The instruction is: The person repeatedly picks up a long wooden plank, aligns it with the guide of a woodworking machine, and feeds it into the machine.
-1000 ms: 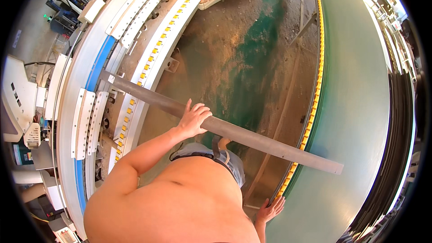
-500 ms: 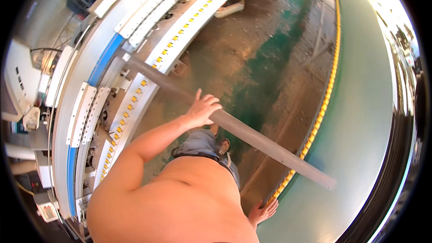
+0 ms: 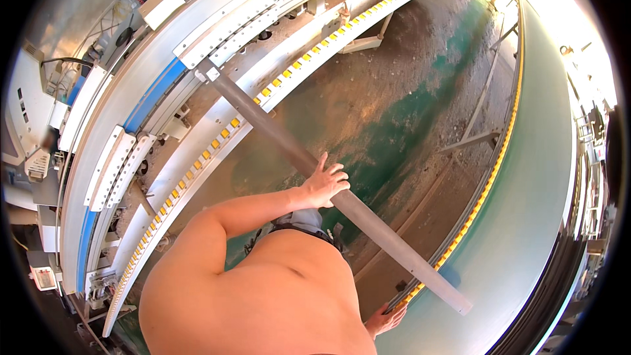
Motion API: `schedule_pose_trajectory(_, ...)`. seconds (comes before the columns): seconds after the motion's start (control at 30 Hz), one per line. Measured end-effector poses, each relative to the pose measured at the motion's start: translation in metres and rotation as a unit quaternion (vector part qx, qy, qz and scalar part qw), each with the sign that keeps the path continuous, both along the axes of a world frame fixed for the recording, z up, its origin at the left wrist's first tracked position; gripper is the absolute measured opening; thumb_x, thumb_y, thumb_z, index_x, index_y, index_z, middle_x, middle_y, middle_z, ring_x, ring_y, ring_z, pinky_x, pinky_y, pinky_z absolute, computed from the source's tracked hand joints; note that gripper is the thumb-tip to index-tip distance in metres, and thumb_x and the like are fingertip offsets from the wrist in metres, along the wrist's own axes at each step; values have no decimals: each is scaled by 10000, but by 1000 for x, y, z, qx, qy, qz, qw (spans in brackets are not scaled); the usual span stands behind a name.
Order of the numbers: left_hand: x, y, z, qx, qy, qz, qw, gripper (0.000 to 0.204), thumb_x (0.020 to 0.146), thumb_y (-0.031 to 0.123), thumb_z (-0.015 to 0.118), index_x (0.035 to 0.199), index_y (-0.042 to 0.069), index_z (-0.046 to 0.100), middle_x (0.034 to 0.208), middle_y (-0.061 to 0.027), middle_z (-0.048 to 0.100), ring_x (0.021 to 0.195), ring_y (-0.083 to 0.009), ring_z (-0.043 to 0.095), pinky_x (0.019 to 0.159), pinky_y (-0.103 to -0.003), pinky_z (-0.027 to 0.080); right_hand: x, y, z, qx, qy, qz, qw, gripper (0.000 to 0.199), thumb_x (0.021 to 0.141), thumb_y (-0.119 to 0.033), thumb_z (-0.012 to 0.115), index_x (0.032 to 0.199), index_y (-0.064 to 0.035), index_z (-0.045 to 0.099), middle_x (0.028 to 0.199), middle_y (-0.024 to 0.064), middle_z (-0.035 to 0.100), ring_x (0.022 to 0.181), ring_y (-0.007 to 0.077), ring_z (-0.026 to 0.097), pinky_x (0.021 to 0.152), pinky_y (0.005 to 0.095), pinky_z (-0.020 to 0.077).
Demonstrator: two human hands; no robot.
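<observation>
A long grey-brown round bar (image 3: 388, 236) slants from the far left to the near right, spanning the gap between two machine sides. My left hand (image 3: 325, 184) lies over its middle, fingers bent across the far side and one finger sticking up; the thumb cannot be made out. A small white bracket (image 3: 212, 73) sits at the bar's far end, by the left rail. The near end reaches over a wide pale green surface (image 3: 519, 223). Low in the view, my right hand (image 3: 386, 321) rests at that surface's edge, fingers stretched out and touching no bar.
White rails with yellow blocks (image 3: 217, 143) curve along the left, beside a blue-striped frame (image 3: 154, 95). A yellow toothed edge (image 3: 490, 187) borders the green surface. Between them lies a dusty floor (image 3: 368, 112) with green patches. A slanted metal brace (image 3: 483, 102) stands at the right.
The bar's far end has shifted forward along the left rail, my left hand staying on it. The view has shifted too. My right hand stays at the green surface's edge.
</observation>
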State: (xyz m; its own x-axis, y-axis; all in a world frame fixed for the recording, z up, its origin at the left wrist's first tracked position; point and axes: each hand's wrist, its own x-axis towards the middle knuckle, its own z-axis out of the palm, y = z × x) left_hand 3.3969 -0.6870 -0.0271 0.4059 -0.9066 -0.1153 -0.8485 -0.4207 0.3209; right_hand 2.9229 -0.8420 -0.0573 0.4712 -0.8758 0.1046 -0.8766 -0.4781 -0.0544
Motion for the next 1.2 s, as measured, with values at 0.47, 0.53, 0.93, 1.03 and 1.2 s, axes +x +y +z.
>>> schedule_pose_trajectory(0.47,67,-90,5,0,8,-17,1000,695,561,306,858,1185,168,586,1247,-22,533,1336,-281,343,1110,-700,69,52,-84,-10,10,9,-14,1000,635,921,-335,541,1442,-32,339,1406,185,444,1267,359,448,1031,465,369)
schedule_pose_trajectory(0.53,77,-102,5,11,8,-17,1000,702,563,311,857,1195,169,584,1254,-14,532,1338,-272,345,1114,-693,69,56,-88,-12,4,-1,-10,1000,630,925,-329,539,1443,-34,336,1409,186,440,1270,358,445,1030,463,370)
schedule_pose_trajectory(0.93,141,-166,3,44,-11,-6,999,690,579,361,850,1196,193,591,1251,6,540,1323,-247,365,1112,-696,48,134,-164,-10,16,-40,-16,999,615,931,-302,548,1453,-62,331,1425,173,426,1281,351,435,1035,465,356)
schedule_pose_trajectory(1.03,157,-181,2,22,-16,-4,1000,724,549,348,866,1204,206,590,1211,15,553,1310,-256,377,1103,-705,60,145,-187,-14,-8,-32,-3,999,618,928,-301,556,1461,-88,327,1436,160,418,1287,343,430,1035,464,353)
schedule_pose_trajectory(1.2,182,-210,4,26,-45,4,999,715,553,347,864,1200,210,593,1211,17,558,1302,-247,391,1083,-724,86,175,-215,-14,6,-65,-9,998,616,914,-265,568,1460,-104,334,1439,150,419,1291,339,426,1045,461,338)
